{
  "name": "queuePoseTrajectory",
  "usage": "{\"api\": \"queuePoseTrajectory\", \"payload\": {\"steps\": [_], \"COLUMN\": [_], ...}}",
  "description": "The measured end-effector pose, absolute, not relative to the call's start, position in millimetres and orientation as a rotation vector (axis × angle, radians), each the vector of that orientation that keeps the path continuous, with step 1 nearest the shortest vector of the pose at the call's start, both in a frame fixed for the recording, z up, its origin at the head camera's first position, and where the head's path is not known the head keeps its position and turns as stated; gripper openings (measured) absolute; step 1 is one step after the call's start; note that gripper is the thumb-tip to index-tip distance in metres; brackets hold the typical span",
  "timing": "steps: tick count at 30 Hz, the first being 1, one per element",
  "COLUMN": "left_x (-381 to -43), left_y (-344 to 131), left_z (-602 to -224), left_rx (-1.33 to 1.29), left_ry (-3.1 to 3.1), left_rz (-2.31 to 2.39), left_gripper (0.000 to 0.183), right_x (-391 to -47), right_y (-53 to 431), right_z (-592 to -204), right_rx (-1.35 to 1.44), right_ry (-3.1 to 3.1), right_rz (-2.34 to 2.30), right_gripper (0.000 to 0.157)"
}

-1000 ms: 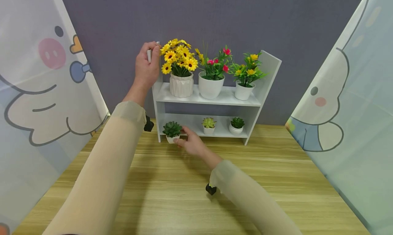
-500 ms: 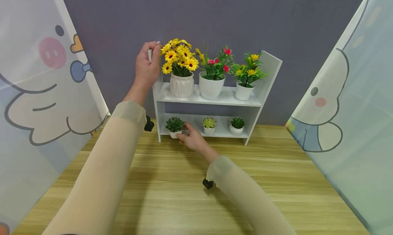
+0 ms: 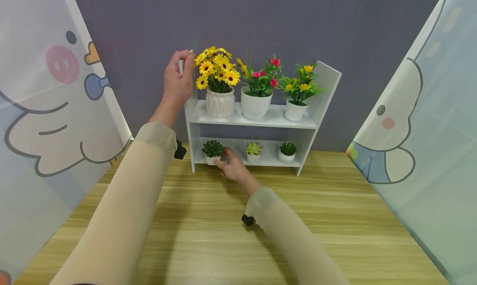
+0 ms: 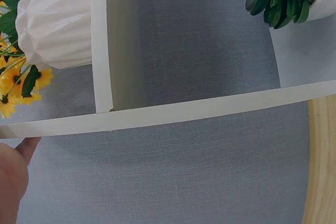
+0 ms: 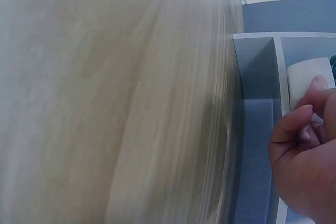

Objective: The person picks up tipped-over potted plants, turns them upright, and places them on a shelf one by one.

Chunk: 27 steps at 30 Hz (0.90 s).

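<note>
My left hand (image 3: 179,81) grips the top of the left side panel of a white two-tier shelf (image 3: 328,84). In the left wrist view, part of that hand (image 4: 11,174) shows at the panel's edge. On the left of the lower tier, a dark green succulent (image 3: 213,148) in a small white pot is held by my right hand (image 3: 235,170), thumb and fingers at the pot's right side. Up close in the right wrist view, the thumb touches the white pot (image 5: 304,74); the plant is mostly cut off by the frame edge.
A light green succulent (image 3: 254,148) and another dark one (image 3: 287,148) share the lower tier. Above stand potted yellow daisies (image 3: 220,73), a pink-flowered plant (image 3: 257,102) and a small yellow-flowered plant (image 3: 296,110). The wooden table (image 3: 208,235) extends in front; a grey wall rises behind.
My right hand has brought the succulent slightly right and back, from in front of the shelf to the lower tier's left end. The left hand has stayed on the panel.
</note>
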<state>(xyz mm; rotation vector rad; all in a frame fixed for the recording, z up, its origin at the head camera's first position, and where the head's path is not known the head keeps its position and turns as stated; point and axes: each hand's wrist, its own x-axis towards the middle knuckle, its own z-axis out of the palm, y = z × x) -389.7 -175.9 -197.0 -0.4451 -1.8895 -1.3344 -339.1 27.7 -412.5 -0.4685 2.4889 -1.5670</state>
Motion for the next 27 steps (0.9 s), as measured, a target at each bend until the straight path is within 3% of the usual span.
{"api": "queuePoseTrajectory", "payload": {"steps": [27], "left_x": [-391.3], "left_y": [-175.0], "left_z": [-200.2], "left_rx": [-0.428], "left_ry": [-1.913], "left_rz": [-1.306], "left_gripper": [0.038], "right_x": [-348.7], "right_y": [19.3], "right_z": [-418.7], "right_rx": [-0.370], "right_ry": [2.378], "right_rz": [-1.744], "right_gripper": [0.066]}}
